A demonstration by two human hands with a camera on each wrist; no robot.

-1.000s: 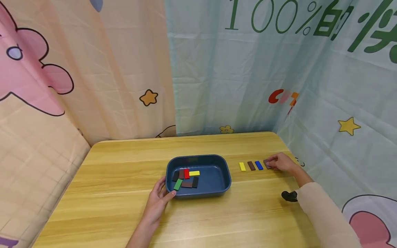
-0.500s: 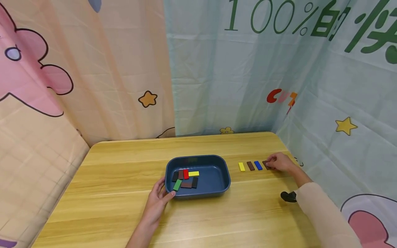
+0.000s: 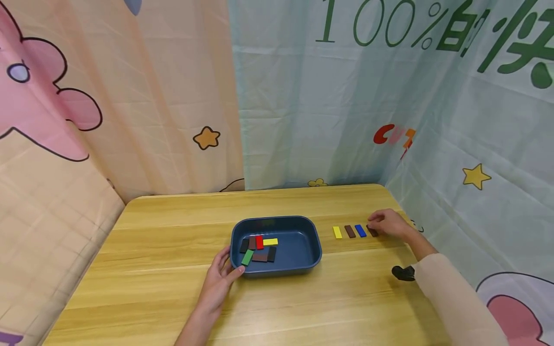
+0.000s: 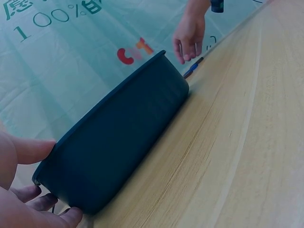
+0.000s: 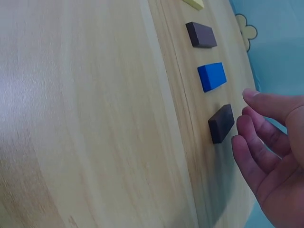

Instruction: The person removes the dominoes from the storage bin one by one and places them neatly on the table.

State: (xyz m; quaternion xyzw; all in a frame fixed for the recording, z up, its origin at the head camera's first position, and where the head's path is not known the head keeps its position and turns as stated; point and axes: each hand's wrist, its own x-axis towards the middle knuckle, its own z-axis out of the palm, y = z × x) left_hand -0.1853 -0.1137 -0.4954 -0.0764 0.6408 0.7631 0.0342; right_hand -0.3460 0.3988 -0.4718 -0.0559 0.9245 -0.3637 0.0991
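My left hand (image 3: pixel 218 284) grips the left end of a dark blue rectangular tub (image 3: pixel 298 247), thumb at the rim and fingers against its side in the left wrist view. Inside lie several flat domino-like blocks, among them a green block (image 3: pixel 247 257), a red block (image 3: pixel 259 242) and a yellow one. Right of the tub runs a row: a yellow block (image 3: pixel 337 232), a brown block (image 3: pixel 350 231), a blue block (image 5: pixel 212 76) and a dark brown block (image 5: pixel 222 124). Just beside that last one is my right hand (image 5: pixel 273 147), fingers apart and holding nothing.
The wooden table (image 3: pixel 147 269) ends at a printed curtain (image 3: pixel 320 120) behind and on the right. Near the right sleeve a black object (image 3: pixel 403 273) shows at the wrist.
The right hand has let go of the dark brown block and lifted slightly away; the block stays at the row's right end. The left hand has not moved.
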